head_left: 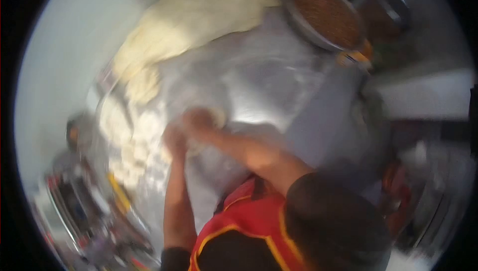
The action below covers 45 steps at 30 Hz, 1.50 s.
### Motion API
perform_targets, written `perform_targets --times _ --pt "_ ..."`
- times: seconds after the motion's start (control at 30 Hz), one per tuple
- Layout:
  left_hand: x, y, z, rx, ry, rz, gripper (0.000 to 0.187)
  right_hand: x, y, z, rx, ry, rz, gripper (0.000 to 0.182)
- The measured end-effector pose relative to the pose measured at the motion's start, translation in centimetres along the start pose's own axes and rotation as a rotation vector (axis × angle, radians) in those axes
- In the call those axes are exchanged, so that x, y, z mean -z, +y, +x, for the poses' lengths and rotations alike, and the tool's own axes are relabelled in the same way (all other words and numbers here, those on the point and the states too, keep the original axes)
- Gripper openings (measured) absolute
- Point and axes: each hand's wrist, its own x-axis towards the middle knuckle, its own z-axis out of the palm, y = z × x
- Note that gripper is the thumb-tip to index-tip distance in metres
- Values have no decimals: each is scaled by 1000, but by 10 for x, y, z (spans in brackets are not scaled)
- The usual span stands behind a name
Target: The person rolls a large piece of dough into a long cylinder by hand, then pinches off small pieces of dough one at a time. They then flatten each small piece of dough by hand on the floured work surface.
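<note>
Both hands are blurred by motion over the metal table, close together near the middle. My left hand [175, 139] is beside the floury dough pieces [137, 156], with its fingers smeared. Just to its right is my right hand [199, 123], next to a small pale piece of dough [218, 116] that shows past its edge. What either hand grips is too blurred to tell. A large sheet of dough [194, 14] lies across the back of the table, with a lumpy end [143, 86] at its left.
A metal bowl of reddish-brown filling [326, 14] stands at the back right, with a darker container [383, 9] beyond it. A pale round heap [115, 119] lies at the left. A yellow tool [119, 194] is at the lower left edge.
</note>
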Motion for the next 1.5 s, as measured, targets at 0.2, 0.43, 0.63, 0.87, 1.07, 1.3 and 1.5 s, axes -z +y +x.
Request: perform_targets --times 0.2,0.43,0.63,0.87,1.07,1.3,1.5 --pt "-8 22 -101 -469 407 -10 34 41 -14 -103 346 239 102 25" --pt "-45 -11 -49 -443 559 386 38 28 -5 -67 285 434 -55 19" --pt "-20 -42 31 -372 338 394 35 -16 -28 -18 -43 514 -79 19" --pt "17 -26 -79 -802 233 -171 24 -7 -48 -94 173 428 -135 27" --pt "-29 -19 -130 -764 528 193 40 -9 -27 -138 339 741 -69 29" --pt "-18 -5 -40 -275 256 460 25 60 -39 -48 16 -147 -180 30" --pt "32 -25 -59 -348 62 -52 22 49 -58 -79 -61 181 -49 29"
